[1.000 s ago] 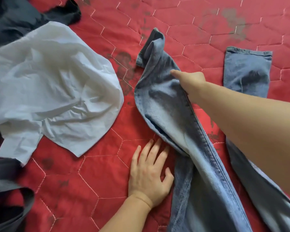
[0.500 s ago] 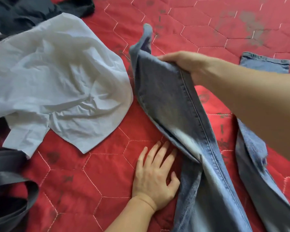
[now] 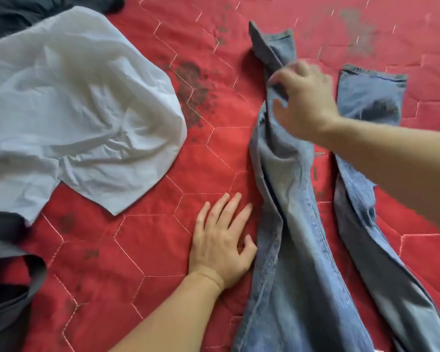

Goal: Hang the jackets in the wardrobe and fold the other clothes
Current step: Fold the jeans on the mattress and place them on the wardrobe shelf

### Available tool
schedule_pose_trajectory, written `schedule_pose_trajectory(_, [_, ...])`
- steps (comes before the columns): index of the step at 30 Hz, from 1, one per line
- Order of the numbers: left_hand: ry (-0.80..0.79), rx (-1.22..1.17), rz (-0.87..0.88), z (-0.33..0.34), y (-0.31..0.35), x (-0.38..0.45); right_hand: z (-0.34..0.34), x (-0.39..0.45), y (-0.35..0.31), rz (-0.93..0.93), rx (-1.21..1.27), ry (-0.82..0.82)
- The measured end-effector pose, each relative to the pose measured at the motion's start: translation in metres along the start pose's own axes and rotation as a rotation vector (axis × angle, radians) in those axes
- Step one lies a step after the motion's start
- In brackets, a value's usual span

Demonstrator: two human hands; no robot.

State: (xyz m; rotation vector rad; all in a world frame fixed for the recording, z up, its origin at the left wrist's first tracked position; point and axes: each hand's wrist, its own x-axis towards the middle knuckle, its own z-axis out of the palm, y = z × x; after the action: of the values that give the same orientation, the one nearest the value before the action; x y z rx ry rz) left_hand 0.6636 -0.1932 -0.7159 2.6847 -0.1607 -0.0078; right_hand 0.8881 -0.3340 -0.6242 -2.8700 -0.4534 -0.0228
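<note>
Head view: looks down on a bed spread with clothes and two bare arms reaching in from the near edge.
Jeans: blue denim, lying right of centre, waist end toward the near edge, legs running away to the far side.
Left leg of jeans: bunched and twisted, its cuff raised off the cover at the far end.
Right leg of jeans: lies flat, well right of the twisted one, cuff at the far right; the right forearm crosses over its middle and hides part of it.
Right hand: blurred; fingers curled, pinching the twisted left leg just below its cuff.
Left hand: palm down, fingers straight and slightly spread, pressing flat on the cover just beside the left edge of the jeans; it holds nothing.
White shirt: crumpled heap at the far left, well apart from the jeans, one sleeve trailing toward the near left.
Dark garment: at the far left corner, partly under the shirt.
Grey strap: dark grey cloth looping at the near left edge; what it belongs to cannot be told.
Bed cover: red quilt stitched in pale hexagons, with dark smudged patches between the shirt and the jeans and at the far right.
Room: nothing beyond the cover shows.
</note>
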Motion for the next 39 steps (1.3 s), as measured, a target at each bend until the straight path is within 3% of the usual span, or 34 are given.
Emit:
schedule_pose_trajectory(2, [-0.001,-0.007,-0.001,0.000,-0.001,-0.001,0.013,-0.029,-0.012,-0.232,0.042,-0.052])
schedule_pose_trajectory(4, [-0.007,-0.018,-0.003,-0.001,0.000,-0.001,0.028,-0.056,-0.018,-0.267,0.005,-0.088])
schedule_pose_trajectory(7, [0.012,-0.034,0.004,0.000,-0.001,0.001,0.042,-0.082,-0.015,-0.103,0.015,-0.113])
schedule_pose_trajectory(10, [0.013,-0.044,0.000,-0.002,-0.004,0.002,0.046,-0.102,-0.024,-0.089,0.192,-0.141])
schedule_pose_trajectory(17, [-0.108,-0.291,-0.188,-0.021,0.033,-0.020,0.047,-0.219,-0.026,0.077,0.194,-0.097])
schedule_pose_trajectory(20, [-0.214,-0.226,-0.241,-0.017,0.049,-0.043,0.053,-0.253,-0.017,0.151,0.134,-0.127])
schedule_pose_trajectory(24, [-0.082,-0.472,-0.514,-0.023,0.021,-0.067,0.056,-0.281,-0.010,0.219,0.001,-0.157])
schedule_pose_trajectory(27, [-0.159,-0.504,-0.633,-0.032,0.000,-0.089,0.058,-0.292,-0.010,0.247,-0.136,-0.231])
schedule_pose_trajectory(30, [-0.199,-0.245,-0.548,-0.041,-0.010,-0.080,0.058,-0.291,-0.017,0.225,-0.183,-0.209])
schedule_pose_trajectory(34, [0.040,-0.111,-0.153,-0.043,-0.001,-0.020,0.061,-0.251,-0.030,0.084,-0.101,-0.119])
schedule_pose_trajectory(36, [-0.022,-0.002,0.010,-0.037,-0.002,0.018,0.067,-0.225,-0.033,0.068,-0.068,-0.158])
schedule_pose_trajectory(39, [-0.209,0.215,0.072,-0.024,-0.028,0.067,0.073,-0.197,-0.025,0.084,-0.150,-0.155])
